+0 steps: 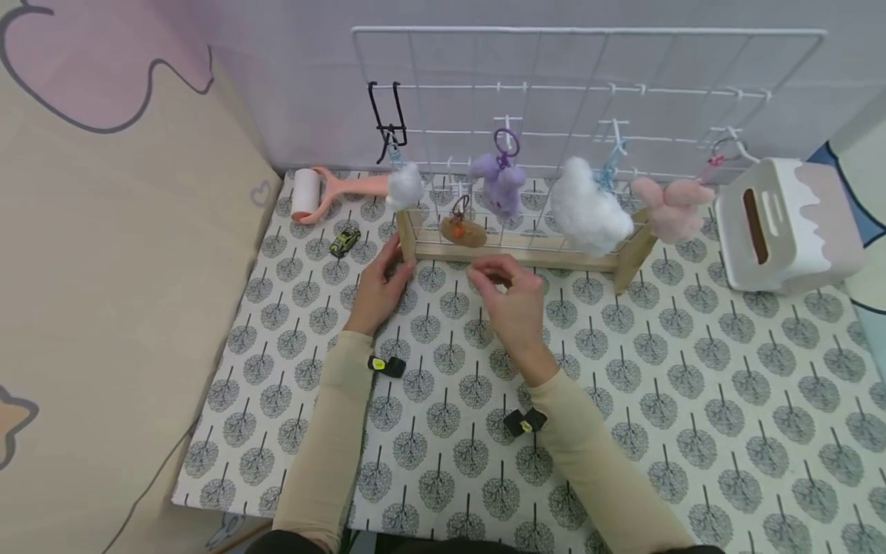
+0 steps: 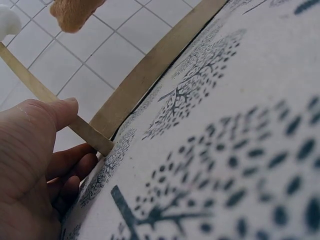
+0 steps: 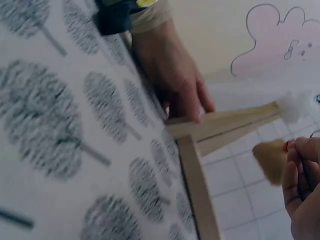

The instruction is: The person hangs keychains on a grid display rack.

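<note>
My left hand (image 1: 379, 291) grips the foot of the wooden end post (image 2: 82, 127) of a white wire grid rack, thumb on one side and fingers behind. A brown plush keychain (image 1: 465, 231) with an orange bit hangs low on the grid. Just in front of it is my right hand (image 1: 511, 304), fingers curled and thumb tip at the index fingertip. In the right wrist view these fingertips overlap the brown plush's edge; I cannot tell whether they pinch anything. A small white plush (image 1: 404, 186) hangs above my left hand, and a purple plush (image 1: 501, 185) beyond my right.
A large white fluffy plush (image 1: 588, 208) and a pink plush (image 1: 673, 209) hang at the rack's right. Left of it lie a lint roller (image 1: 339, 192) and a toy car (image 1: 344, 242). A white and pink box (image 1: 782, 223) stands at the right. Black hooks (image 1: 391, 127) hang upper left.
</note>
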Motion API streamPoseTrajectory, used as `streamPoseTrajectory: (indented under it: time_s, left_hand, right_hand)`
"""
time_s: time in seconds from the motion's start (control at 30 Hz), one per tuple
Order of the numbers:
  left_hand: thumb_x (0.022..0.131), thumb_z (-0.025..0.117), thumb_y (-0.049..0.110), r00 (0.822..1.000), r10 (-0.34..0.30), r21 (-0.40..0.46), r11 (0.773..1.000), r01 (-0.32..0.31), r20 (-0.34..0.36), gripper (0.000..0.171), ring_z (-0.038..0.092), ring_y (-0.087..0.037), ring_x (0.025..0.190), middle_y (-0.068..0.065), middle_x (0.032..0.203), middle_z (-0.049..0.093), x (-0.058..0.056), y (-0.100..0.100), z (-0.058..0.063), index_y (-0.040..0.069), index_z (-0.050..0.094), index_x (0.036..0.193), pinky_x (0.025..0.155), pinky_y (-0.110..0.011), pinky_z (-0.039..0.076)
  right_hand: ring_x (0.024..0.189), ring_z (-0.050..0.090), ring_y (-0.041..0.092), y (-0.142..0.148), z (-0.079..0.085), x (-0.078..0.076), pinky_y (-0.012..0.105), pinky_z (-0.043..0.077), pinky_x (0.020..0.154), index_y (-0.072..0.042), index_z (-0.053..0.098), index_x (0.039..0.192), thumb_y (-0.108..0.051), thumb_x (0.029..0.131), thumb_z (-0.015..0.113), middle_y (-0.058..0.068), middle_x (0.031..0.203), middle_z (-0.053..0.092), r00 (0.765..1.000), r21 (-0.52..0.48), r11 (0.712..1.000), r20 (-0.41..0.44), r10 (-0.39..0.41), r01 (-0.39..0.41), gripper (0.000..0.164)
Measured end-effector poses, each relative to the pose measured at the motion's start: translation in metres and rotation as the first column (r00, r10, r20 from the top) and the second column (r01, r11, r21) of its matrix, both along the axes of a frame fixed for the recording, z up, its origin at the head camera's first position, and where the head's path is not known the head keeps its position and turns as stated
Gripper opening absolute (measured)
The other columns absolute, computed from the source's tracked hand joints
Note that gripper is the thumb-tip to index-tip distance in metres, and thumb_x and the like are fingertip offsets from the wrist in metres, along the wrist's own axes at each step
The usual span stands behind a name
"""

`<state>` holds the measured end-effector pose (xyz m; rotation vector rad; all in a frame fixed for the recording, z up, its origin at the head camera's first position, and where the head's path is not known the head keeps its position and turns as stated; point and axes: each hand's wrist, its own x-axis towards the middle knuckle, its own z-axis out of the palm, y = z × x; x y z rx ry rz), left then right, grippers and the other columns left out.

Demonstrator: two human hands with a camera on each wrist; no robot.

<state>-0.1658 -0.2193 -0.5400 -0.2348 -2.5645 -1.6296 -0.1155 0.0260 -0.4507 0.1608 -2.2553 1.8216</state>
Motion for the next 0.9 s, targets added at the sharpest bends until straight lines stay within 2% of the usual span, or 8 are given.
streamPoseTrajectory:
  time_s: [0.1, 0.2, 0.37, 0.43, 0.5, 0.63, 0.83, 0.9]
  left_hand:
    - [0.109, 0.062, 0.032, 1.0, -0.003, 0.006, 1.0, 0.002, 0.003, 0.064, 0.067, -0.029, 0.122, -0.012, 0.151, 0.061, 0.0, 0.0, 0.0, 0.042, 0.034, 0.165, 0.1, -0.048, 0.053]
    - [0.108, 0.062, 0.031, 1.0, -0.004, 0.005, 1.0, 0.004, 0.005, 0.063, 0.067, -0.029, 0.121, -0.012, 0.151, 0.061, -0.001, 0.0, -0.001, 0.041, 0.035, 0.165, 0.1, -0.049, 0.053]
    - [0.108, 0.063, 0.031, 1.0, -0.004, 0.013, 1.0, 0.004, 0.007, 0.063, 0.067, -0.031, 0.12, -0.013, 0.15, 0.061, -0.002, -0.001, 0.0, 0.039, 0.037, 0.165, 0.099, -0.051, 0.053]
    - [0.108, 0.063, 0.028, 1.0, -0.005, 0.022, 1.0, 0.005, 0.008, 0.063, 0.066, -0.033, 0.12, -0.015, 0.151, 0.061, -0.003, -0.001, 0.0, 0.036, 0.037, 0.165, 0.1, -0.054, 0.052]
    - [0.108, 0.063, 0.029, 1.0, -0.003, 0.015, 1.0, 0.002, 0.008, 0.063, 0.067, -0.033, 0.121, -0.014, 0.151, 0.06, -0.003, -0.002, 0.0, 0.038, 0.037, 0.165, 0.1, -0.053, 0.052]
    - [0.108, 0.063, 0.03, 1.0, -0.001, 0.007, 1.0, 0.001, 0.011, 0.063, 0.067, -0.031, 0.12, -0.013, 0.151, 0.06, -0.002, -0.003, 0.001, 0.039, 0.037, 0.165, 0.1, -0.05, 0.053]
    - [0.108, 0.062, 0.031, 1.0, 0.0, -0.005, 1.0, 0.0, 0.012, 0.063, 0.066, -0.03, 0.12, -0.012, 0.151, 0.061, -0.001, -0.004, 0.001, 0.039, 0.036, 0.165, 0.099, -0.047, 0.053]
    - [0.108, 0.062, 0.031, 1.0, 0.004, -0.01, 1.0, -0.004, 0.018, 0.064, 0.066, -0.03, 0.121, -0.012, 0.152, 0.06, 0.0, -0.005, 0.0, 0.04, 0.035, 0.165, 0.099, -0.047, 0.053]
  right_hand:
    - [0.081, 0.069, 0.009, 0.028, -0.023, 0.0, 0.019, 0.055, 0.073, 0.002, 0.077, 0.105, -0.005, 0.091, 0.082, 0.015, 0.098, 0.079, 0.994, 0.043, 0.996, 0.068, -0.082, 0.079, 0.016]
    - [0.077, 0.067, 0.004, 0.058, -0.04, 0.0, 0.016, 0.053, 0.069, 0.0, 0.078, 0.105, -0.007, 0.091, 0.082, 0.016, 0.097, 0.079, 0.976, 0.097, 0.981, 0.127, -0.179, 0.167, 0.016]
    - [0.073, 0.065, -0.002, 0.105, -0.055, 0.001, 0.014, 0.05, 0.064, -0.001, 0.078, 0.106, -0.012, 0.094, 0.08, 0.017, 0.098, 0.079, 0.941, 0.192, 0.944, 0.157, -0.301, 0.269, 0.016]
    - [0.071, 0.062, -0.007, 0.122, -0.057, 0.001, 0.012, 0.048, 0.064, 0.001, 0.078, 0.105, -0.01, 0.095, 0.079, 0.02, 0.098, 0.078, 0.93, 0.228, 0.923, 0.133, -0.344, 0.309, 0.016]
    - [0.07, 0.059, -0.01, 0.137, -0.057, 0.001, 0.011, 0.047, 0.064, 0.003, 0.077, 0.106, -0.01, 0.095, 0.079, 0.021, 0.097, 0.078, 0.918, 0.266, 0.899, 0.099, -0.385, 0.348, 0.017]
    - [0.073, 0.057, -0.012, 0.162, -0.055, 0.001, 0.011, 0.045, 0.067, 0.002, 0.077, 0.109, -0.013, 0.097, 0.077, 0.018, 0.099, 0.078, 0.892, 0.308, 0.86, 0.065, -0.447, 0.408, 0.019]
    - [0.075, 0.058, -0.01, 0.181, -0.051, 0.003, 0.011, 0.045, 0.069, 0.0, 0.078, 0.11, -0.015, 0.096, 0.078, 0.012, 0.1, 0.078, 0.864, 0.308, 0.832, 0.055, -0.5, 0.462, 0.021]
    - [0.076, 0.059, -0.008, 0.183, -0.049, 0.004, 0.011, 0.045, 0.07, 0.001, 0.078, 0.111, -0.017, 0.097, 0.078, 0.012, 0.1, 0.077, 0.867, 0.306, 0.834, 0.049, -0.496, 0.46, 0.023]
